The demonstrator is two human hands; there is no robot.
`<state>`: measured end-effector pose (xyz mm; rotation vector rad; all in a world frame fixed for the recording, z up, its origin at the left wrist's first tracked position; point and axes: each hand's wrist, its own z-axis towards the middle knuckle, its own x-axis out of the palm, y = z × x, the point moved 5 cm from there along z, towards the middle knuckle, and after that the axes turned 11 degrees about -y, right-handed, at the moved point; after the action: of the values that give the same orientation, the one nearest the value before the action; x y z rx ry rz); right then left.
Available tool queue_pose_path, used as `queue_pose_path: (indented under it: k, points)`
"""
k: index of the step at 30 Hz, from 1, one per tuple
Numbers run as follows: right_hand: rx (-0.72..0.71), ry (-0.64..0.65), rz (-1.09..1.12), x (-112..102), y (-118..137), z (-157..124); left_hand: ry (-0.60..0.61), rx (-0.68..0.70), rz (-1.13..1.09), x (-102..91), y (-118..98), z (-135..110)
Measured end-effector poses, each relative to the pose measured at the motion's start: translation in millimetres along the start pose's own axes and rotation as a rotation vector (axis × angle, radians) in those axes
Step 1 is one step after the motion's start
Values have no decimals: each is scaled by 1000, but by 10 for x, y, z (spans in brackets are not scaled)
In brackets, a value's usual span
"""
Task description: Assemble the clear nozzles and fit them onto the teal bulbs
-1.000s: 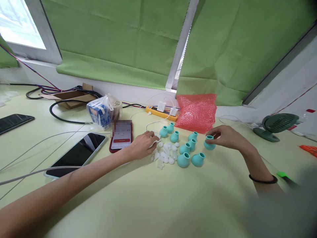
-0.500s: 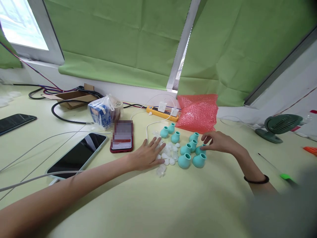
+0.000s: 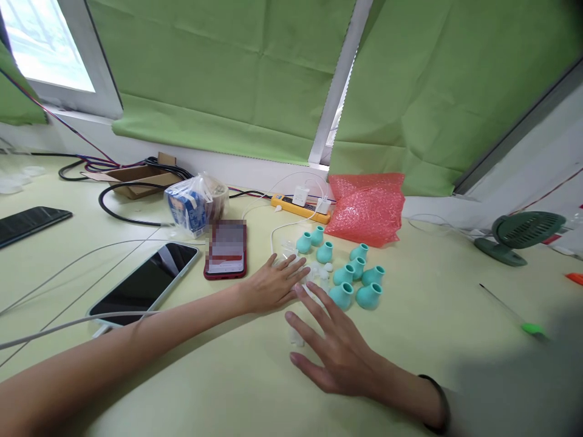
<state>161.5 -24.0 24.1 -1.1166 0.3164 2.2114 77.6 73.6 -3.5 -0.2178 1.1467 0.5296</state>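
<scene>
My left hand (image 3: 273, 284) lies with spread fingers over a pile of small white and clear plastic pieces (image 3: 322, 274), hiding part of it. Closer to me, my right hand (image 3: 337, 349) is open with its fingers apart, reaching in from the right towards the left fingertips. A clear plastic piece (image 3: 297, 337) shows partly behind its fingers. Several turquoise bulb-shaped pieces with open necks (image 3: 369, 295) stand upright beyond my right hand. Three more, such as one turquoise bulb (image 3: 324, 252), stand behind the white pieces. Neither hand appears to hold anything.
A red-cased phone (image 3: 226, 249) and a larger phone (image 3: 146, 282) lie left of the pieces. Behind are a yellow power strip (image 3: 300, 208) and a pink bubble-wrap bag (image 3: 367, 206). A green fan (image 3: 523, 233) and green-handled screwdriver (image 3: 532, 329) are on the right. Cables cross the left side.
My right hand has left the turquoise pieces, moving left and nearer to me, and its fingers have spread. My left hand stays almost in place. The view has shifted slightly.
</scene>
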Motion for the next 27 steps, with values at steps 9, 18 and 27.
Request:
queue_pose_path:
  k: [9, 18, 27]
  points:
    - [167, 176, -35, 276, -141, -115, 127, -109, -7, -36, 102, -51]
    - [194, 185, -114, 324, -162, -166, 208, -188, -71, 40, 104, -93]
    - [194, 84, -24, 270, -146, -116, 177, -146, -107, 26, 103, -81]
